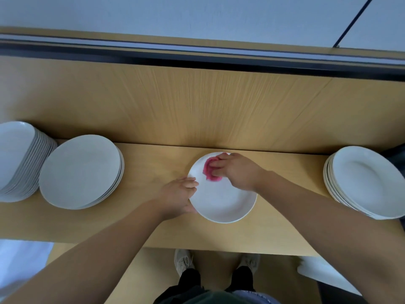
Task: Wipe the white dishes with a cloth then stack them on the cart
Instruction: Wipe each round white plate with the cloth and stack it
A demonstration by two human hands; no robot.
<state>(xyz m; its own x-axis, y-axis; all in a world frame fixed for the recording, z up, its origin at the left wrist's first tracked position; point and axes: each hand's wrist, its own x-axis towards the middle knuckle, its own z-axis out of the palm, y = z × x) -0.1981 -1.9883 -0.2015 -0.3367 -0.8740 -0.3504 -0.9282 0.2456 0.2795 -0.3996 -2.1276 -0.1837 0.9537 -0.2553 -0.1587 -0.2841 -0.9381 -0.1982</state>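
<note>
A white plate (223,200) lies flat on the wooden counter (153,227) in front of me. My left hand (178,195) grips the plate's left rim, thumb under the edge and fingers on top. My right hand (235,171) presses a crumpled pink cloth (209,170) onto the plate's far part, fingers curled over it. Most of the cloth is hidden under that hand.
A short stack of white plates (81,172) sits at the left, with a taller stack (17,159) beside it at the frame edge. Another stack (363,183) stands at the right. A wooden back panel (197,102) rises behind the counter. My feet show below.
</note>
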